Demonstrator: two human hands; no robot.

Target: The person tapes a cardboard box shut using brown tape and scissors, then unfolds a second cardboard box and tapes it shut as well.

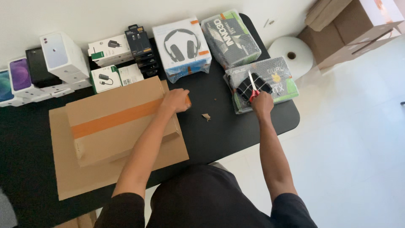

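A brown cardboard box (114,122) sealed by an orange tape strip (114,119) lies on a flat cardboard sheet (84,173) on the black table (219,131). My left hand (176,100) rests at the box's right end, closed on what looks like an orange tape roll, mostly hidden. My right hand (261,103) grips red-handled scissors (252,86), blades pointing away, over a bubble-wrapped graphics card box (276,78).
Along the table's far edge stand phone boxes (59,55), small charger boxes (110,50), a wrapped headphone box (181,46) and a second wrapped card box (230,36). A bubble-wrap roll (291,55) and cardboard cartons (354,29) sit on the floor. A cardboard scrap (206,116) lies on the table.
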